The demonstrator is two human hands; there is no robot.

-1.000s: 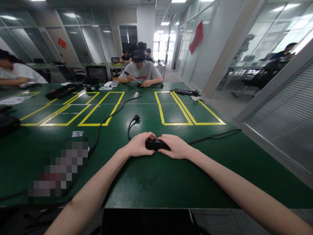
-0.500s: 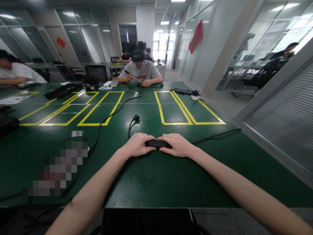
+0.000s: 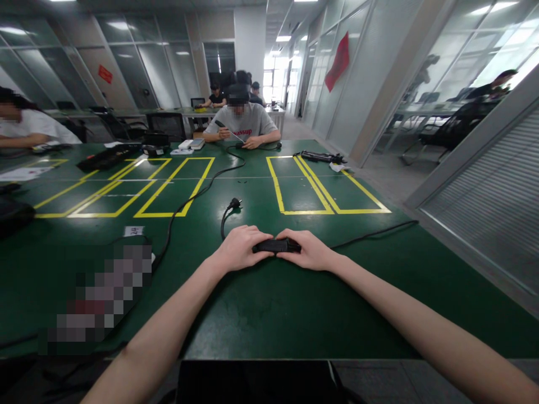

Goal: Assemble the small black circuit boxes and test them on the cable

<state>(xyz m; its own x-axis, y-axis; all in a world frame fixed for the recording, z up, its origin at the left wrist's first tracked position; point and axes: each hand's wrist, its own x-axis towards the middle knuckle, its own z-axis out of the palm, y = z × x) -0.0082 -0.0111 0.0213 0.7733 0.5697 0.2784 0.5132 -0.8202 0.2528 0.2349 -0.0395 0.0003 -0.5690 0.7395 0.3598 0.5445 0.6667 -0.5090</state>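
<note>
A small oblong black power adapter [image 3: 275, 246] lies level between my two hands, just over or on the green table. My left hand [image 3: 244, 248] is closed around its left end, thumb and fingers on either side. The right end sits in the closed fingers of my right hand [image 3: 306, 249]. Past the left hand, a short black cord curves up to a two-pin plug [image 3: 234, 203] on the tabletop. From behind the right hand a thin black cable [image 3: 374, 232] runs off to the right. My fingers cover both ends of the adapter.
Yellow tape [image 3: 202, 185] marks rectangles on the green table [image 3: 269, 314]. A long black cable [image 3: 168, 235] crosses at left, beside a blurred-out object [image 3: 105, 294] and a number label [image 3: 133, 231]. Opposite sits a person [image 3: 240, 120] holding a thin tool. A folded black tripod [image 3: 322, 157] lies far right.
Both hands keep their hold on the adapter. They have shifted very slightly to the right with it, and a little more of the adapter shows between them.
</note>
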